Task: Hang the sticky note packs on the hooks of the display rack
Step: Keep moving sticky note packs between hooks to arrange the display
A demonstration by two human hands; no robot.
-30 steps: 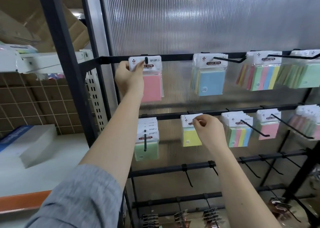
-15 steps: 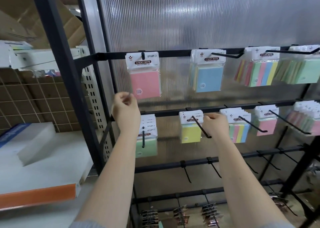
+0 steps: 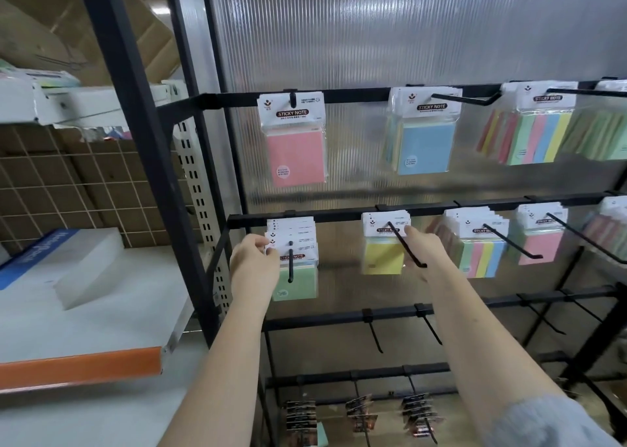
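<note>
From the head view, the left hand [image 3: 253,266] pinches the left edge of the green sticky note packs [image 3: 294,260] hanging on the leftmost hook [image 3: 290,266] of the display rack's [image 3: 339,215] 2nd bar. The right hand [image 3: 428,255] reaches to the yellow pack [image 3: 382,243] on the next hook [image 3: 405,245], its fingers [image 3: 412,232] extended and touching the header card's right edge. A pink pack [image 3: 294,141] hangs on the top bar above.
</note>
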